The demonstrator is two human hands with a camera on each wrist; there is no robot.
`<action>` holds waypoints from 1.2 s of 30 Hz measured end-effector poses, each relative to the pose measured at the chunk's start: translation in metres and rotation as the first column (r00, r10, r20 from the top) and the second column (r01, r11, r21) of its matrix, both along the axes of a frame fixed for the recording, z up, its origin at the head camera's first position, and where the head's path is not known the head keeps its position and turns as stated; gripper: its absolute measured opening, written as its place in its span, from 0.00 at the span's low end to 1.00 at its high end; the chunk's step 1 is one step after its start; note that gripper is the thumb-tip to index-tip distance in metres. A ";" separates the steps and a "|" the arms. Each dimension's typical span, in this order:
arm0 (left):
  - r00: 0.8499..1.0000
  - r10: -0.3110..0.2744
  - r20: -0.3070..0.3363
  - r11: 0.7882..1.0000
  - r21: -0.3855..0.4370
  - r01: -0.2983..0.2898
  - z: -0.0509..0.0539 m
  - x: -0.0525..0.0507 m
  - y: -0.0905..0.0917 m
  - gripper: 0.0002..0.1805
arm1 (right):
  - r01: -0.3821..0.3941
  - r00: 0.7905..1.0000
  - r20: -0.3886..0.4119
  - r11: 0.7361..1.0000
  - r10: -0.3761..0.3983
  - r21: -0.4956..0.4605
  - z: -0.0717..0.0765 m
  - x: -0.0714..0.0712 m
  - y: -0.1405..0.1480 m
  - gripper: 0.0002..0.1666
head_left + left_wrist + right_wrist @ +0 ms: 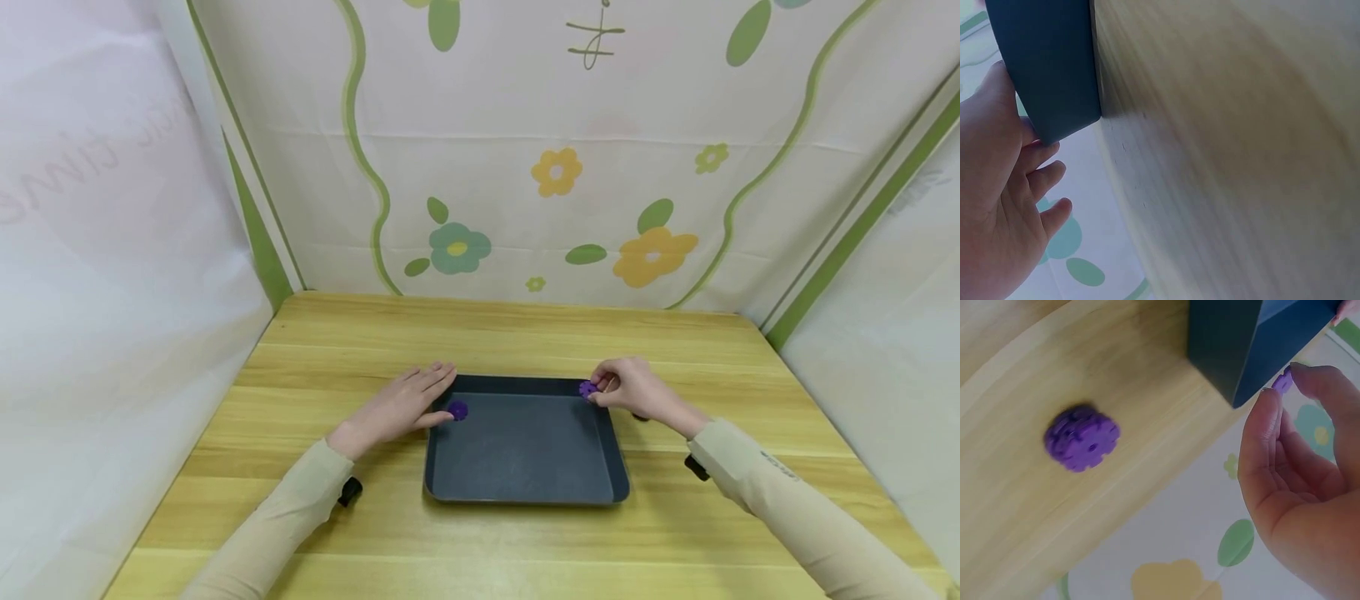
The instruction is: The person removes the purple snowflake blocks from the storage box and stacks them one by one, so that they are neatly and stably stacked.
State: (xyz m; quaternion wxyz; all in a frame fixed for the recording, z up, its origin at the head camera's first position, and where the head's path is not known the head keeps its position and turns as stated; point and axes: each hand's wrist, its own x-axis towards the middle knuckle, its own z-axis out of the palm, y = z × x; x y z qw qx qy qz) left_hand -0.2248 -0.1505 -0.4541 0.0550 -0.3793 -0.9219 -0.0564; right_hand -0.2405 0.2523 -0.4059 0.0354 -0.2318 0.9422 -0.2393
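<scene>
A dark grey rectangular tray [525, 454] lies on the wooden table. My left hand [401, 406] rests along its back left corner, fingers extended, thumb reaching over the rim. Near that thumb tip sits a purple notched disc [458, 410] in the tray's back left part. At the opposite back corner, my right hand [633, 390] pinches another purple notched disc [587, 389] between thumb and fingertips. The right wrist view shows this held disc [1282, 381] partly hidden by the fingers. In the left wrist view, the tray's outer wall [1047, 62] stands beside my left fingers [1047, 178].
A small pile of purple notched discs [1088, 440] lies on the table outside the tray, on its right side; my right hand mostly covers it in the head view. White printed fabric walls [480, 108] enclose the wooden table [360, 333] at the back and both sides.
</scene>
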 end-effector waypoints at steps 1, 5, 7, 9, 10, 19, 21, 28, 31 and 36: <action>1.000 0.000 0.001 1.000 -0.001 0.000 0.000 0.000 0.000 0.41 | 0.007 1.000 -0.002 1.000 -0.007 0.000 0.000 0.000 0.003 0.09; 1.000 0.002 0.009 1.000 -0.007 -0.002 0.000 -0.001 0.001 0.41 | 0.028 1.000 -0.003 1.000 -0.028 0.005 -0.001 0.003 0.014 0.10; 1.000 0.003 0.008 1.000 -0.008 -0.003 -0.001 -0.001 0.001 0.40 | 0.035 0.999 -0.004 0.999 -0.035 0.012 -0.001 0.004 0.020 0.10; 1.000 0.004 0.005 1.000 -0.008 -0.003 -0.002 -0.001 0.001 0.40 | 0.042 0.999 -0.005 0.999 -0.042 0.017 -0.002 0.006 0.025 0.09; 1.000 0.003 0.001 1.000 -0.009 -0.003 -0.002 -0.001 0.001 0.40 | 0.050 0.999 -0.006 0.999 -0.050 0.016 -0.003 0.007 0.028 0.09; 1.000 -0.002 -0.005 1.000 0.005 0.002 -0.002 0.000 0.000 0.41 | 0.111 0.994 -0.018 0.994 -0.110 0.016 -0.012 0.009 0.048 0.10; 1.000 -0.004 -0.011 1.000 0.006 0.004 -0.002 0.000 0.000 0.40 | 0.124 0.992 -0.020 0.992 -0.124 0.015 -0.013 0.008 0.052 0.09; 1.000 -0.007 -0.022 1.000 0.012 0.007 -0.001 0.000 0.000 0.40 | 0.159 0.987 0.000 0.987 -0.159 0.022 -0.015 0.010 0.064 0.13; 1.000 -0.004 -0.011 1.000 0.008 0.004 0.000 0.000 0.000 0.40 | 0.176 0.984 0.013 0.984 -0.176 0.022 -0.018 0.011 0.070 0.13; 1.000 0.000 0.000 1.000 0.001 0.000 0.000 0.000 0.001 0.40 | 0.193 0.981 0.022 0.981 -0.194 0.036 -0.022 0.011 0.077 0.12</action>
